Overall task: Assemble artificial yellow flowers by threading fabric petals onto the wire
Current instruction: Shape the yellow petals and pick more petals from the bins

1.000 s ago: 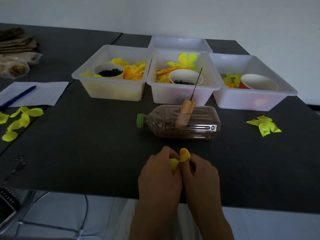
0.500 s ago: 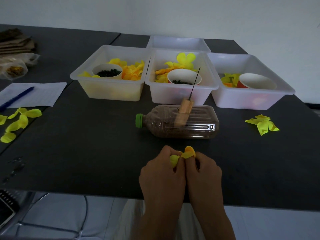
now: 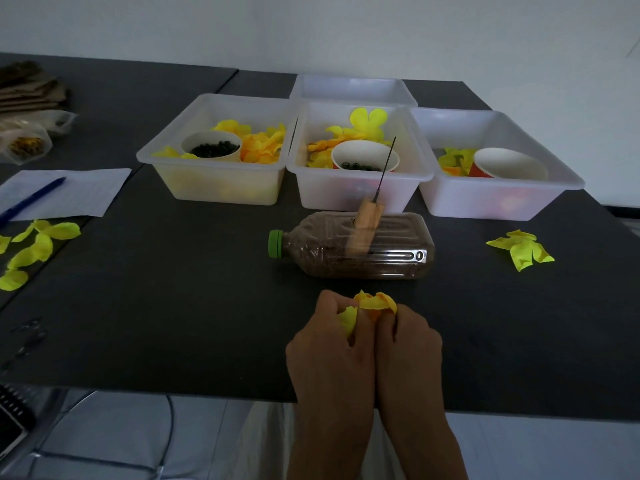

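1. Left hand [image 3: 330, 355]: bare, no glove, ring or watch visible.
2. Right hand [image 3: 408, 351]: same, bare.
3. Both forearms bare down to the 6 o'clock frame edge, no sleeves showing.
4. Lap below the table edge: pale fabric, too dim to identify.

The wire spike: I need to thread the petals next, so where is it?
In the head view the wire spike stands centre table, rising tilted from a wooden handle on the lying brown bottle, just before the middle bin, beyond both hands.
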Demonstrator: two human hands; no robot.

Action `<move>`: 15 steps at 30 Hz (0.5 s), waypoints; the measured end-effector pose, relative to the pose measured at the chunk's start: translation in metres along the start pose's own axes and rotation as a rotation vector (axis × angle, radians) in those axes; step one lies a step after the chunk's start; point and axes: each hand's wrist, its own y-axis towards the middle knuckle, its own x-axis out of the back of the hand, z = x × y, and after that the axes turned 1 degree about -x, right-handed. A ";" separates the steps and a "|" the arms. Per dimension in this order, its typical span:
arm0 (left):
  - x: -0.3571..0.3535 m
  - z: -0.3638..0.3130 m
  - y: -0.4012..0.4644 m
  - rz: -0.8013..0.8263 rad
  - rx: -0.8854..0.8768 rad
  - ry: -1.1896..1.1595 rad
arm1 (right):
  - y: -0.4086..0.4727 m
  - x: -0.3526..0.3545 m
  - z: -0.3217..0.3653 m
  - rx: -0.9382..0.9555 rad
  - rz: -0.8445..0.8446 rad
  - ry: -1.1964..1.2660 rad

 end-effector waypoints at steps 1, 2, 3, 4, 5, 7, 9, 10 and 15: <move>-0.001 0.000 0.000 -0.021 -0.006 -0.013 | 0.002 0.001 0.000 -0.039 0.024 -0.016; -0.002 0.000 -0.001 -0.039 -0.012 -0.024 | 0.004 0.003 0.000 -0.054 0.031 -0.008; -0.002 0.000 -0.003 -0.069 -0.024 -0.044 | 0.004 0.004 0.000 -0.055 0.023 0.013; -0.003 0.000 -0.004 -0.128 -0.053 -0.075 | 0.002 0.003 -0.001 -0.032 -0.012 0.049; -0.003 0.000 -0.004 -0.209 -0.093 -0.110 | 0.001 0.003 -0.001 0.003 -0.075 0.087; -0.002 0.000 -0.003 -0.311 -0.148 -0.159 | -0.004 -0.001 -0.002 0.085 -0.153 0.099; -0.002 0.002 -0.002 -0.287 -0.137 -0.190 | -0.004 -0.007 -0.006 0.171 -0.256 0.252; -0.002 0.003 0.000 -0.254 -0.122 -0.201 | -0.004 -0.009 -0.007 0.216 -0.318 0.367; 0.005 0.011 0.006 -0.191 -0.054 -0.234 | -0.008 -0.013 -0.014 0.328 -0.349 0.685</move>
